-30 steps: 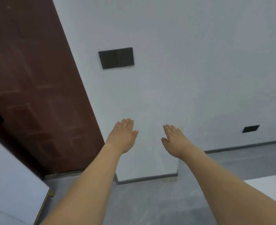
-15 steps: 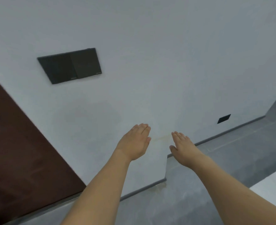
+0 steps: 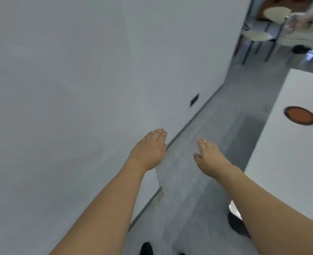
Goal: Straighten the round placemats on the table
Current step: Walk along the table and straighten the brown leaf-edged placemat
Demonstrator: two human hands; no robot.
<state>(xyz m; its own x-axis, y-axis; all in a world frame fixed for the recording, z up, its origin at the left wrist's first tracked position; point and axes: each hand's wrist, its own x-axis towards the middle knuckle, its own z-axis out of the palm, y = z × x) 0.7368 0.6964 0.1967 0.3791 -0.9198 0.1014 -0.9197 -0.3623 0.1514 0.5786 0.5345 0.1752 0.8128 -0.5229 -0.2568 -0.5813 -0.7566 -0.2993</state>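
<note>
Left hand [image 3: 149,150] and right hand [image 3: 210,157] reaching forward flat and empty, fingers together, round placemat [image 3: 300,115] lying on table [image 3: 284,162] well off to the right

We hold both bare forearms stretched forward from the bottom of the frame toward its middle. Our left hand [image 3: 150,150] is flat, palm down, fingers together and straight, holding nothing. Our right hand [image 3: 210,157], just right of centre, is likewise flat with fingers extended and thumb slightly apart, empty.
</note>
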